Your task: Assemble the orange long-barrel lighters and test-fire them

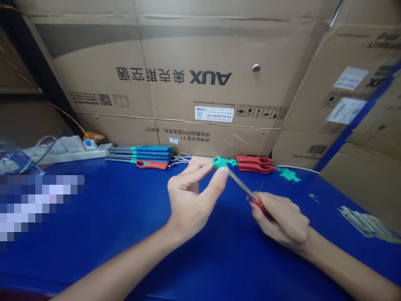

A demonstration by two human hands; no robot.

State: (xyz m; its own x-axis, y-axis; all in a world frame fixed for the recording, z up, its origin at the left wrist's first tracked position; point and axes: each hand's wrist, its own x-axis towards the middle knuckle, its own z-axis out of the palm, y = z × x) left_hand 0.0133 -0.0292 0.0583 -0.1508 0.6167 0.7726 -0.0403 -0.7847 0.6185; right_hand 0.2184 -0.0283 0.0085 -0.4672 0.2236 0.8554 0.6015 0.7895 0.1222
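My left hand (191, 196) pinches a small green plastic ring cap (219, 162) between thumb and fingers, at the tip of a thin metal tube (240, 185). My right hand (283, 219) is closed round the red handle (259, 205) at the tube's other end, and holds the long lighter-like tool slanted above the blue table (125, 225). Both hands work over the middle of the table, close together.
Finished blue and red tools (144, 155) lie in a row at the back left, red handles (255, 164) and green caps (290, 174) at the back right. Cardboard boxes (188, 75) wall the table. A power strip (62, 150) sits far left. Thin rods (366, 223) lie at right.
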